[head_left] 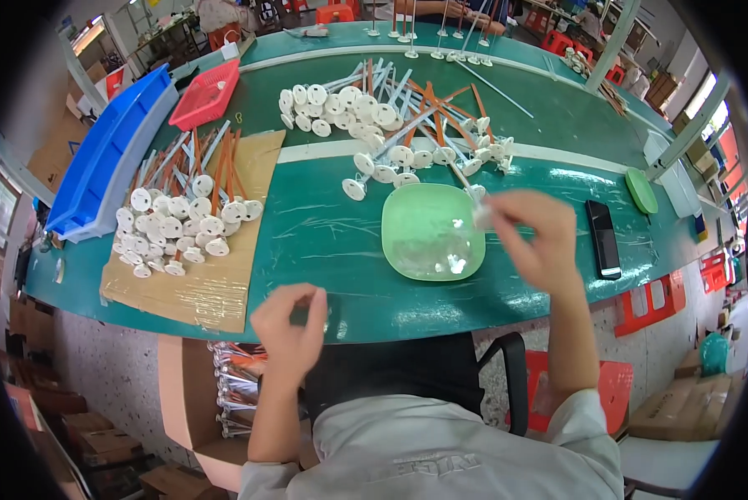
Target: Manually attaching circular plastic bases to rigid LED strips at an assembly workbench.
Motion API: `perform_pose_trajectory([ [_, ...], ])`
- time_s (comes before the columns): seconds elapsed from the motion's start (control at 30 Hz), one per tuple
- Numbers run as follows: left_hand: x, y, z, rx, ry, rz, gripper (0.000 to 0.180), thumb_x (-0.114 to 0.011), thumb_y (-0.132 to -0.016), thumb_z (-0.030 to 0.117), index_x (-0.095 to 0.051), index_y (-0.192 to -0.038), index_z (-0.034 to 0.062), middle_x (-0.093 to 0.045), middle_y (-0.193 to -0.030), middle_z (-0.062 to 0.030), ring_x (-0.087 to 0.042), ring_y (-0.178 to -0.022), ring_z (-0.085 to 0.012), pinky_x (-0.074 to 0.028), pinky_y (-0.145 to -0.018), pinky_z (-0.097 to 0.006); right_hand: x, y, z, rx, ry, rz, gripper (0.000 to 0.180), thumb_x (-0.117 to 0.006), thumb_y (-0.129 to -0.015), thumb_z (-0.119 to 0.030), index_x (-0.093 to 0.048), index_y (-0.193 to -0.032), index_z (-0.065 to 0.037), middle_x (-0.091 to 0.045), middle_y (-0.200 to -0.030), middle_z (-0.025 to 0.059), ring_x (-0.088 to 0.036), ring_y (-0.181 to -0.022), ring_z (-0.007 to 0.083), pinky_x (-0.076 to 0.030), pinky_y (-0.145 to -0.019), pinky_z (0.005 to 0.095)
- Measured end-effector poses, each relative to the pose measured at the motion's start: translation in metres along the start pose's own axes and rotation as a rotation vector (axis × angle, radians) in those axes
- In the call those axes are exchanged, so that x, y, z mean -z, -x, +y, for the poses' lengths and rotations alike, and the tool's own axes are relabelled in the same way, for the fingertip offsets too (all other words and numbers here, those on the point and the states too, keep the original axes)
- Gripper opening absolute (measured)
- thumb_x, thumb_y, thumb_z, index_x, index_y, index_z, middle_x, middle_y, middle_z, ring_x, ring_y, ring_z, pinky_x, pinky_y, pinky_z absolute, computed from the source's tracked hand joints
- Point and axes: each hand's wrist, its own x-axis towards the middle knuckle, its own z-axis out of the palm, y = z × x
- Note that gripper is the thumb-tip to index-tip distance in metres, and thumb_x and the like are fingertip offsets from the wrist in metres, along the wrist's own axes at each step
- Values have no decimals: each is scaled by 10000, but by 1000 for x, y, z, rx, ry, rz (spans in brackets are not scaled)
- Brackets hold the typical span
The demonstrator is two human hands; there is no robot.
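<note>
Both hands raised over the table edge, right reaching forward.

Right hand (534, 237) extended, wrist bent, fingers pinching a small clear piece (482, 218) over the green tray (416, 218) just to its left. Left hand (291, 321) drawn back near the body, fingers curled loosely; whether it holds anything, cannot tell. Black phone (604, 238) lies just right of the right hand.
</note>
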Motion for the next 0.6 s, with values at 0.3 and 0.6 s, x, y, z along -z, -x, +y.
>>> perform_pose_trajectory([
  [0.3, -45, 50, 50, 331, 1189, -654, 560, -612, -920, 21, -398, -1430, -66, -621, -1243, -187, -598, -1157, -189, -500, -945, -323, -30, 86, -81, 146, -131, 122, 334, -685, -596, 60, -723, -917, -23, -673, -850, 109, -660, -680, 229, -545, -584, 303],
  [0.6, -36, 62, 39, 560, 1306, -612, 513, -595, -888, -47, -428, -1368, -113, -622, -1240, -223, -635, -1119, -241, -531, -947, -368, -41, 80, -87, 236, -185, -18, 332, -700, -633, 71, -715, -960, 20, -685, -921, 124, -674, -749, 247, -585, -635, 317],
])
